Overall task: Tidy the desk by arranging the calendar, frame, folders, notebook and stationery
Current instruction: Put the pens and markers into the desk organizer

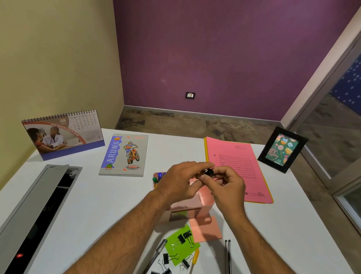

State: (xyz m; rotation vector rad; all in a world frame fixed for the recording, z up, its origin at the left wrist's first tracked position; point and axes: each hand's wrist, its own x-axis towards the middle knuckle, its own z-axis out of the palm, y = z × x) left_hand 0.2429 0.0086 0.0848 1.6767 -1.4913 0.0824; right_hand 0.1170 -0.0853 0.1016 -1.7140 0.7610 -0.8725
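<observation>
You are holding a small black binder clip [208, 172] between both hands above the pink organiser box [191, 204], your left hand [179, 180] pinching it from one side and your right hand [225, 183] from the other. To do this well, you are best lowering it straight over an open compartment and letting go only once it is inside the walls; which compartment is free is hidden under your hands. More binder clips [165, 272] are lying near the tabletop [105, 206] edge closest to you, some on a green sticky note [180, 250], with a pen [155, 258] and a yellow pencil [195, 257] beside them, so you are reaching over loose items that could scatter. A pink sticky note [206, 228] is lying just beside the box. The desk calendar [63, 134], the notebook [125, 154], the pink folder [237, 167] and the photo frame [282, 149] are sitting along the far side, well apart from your work.
</observation>
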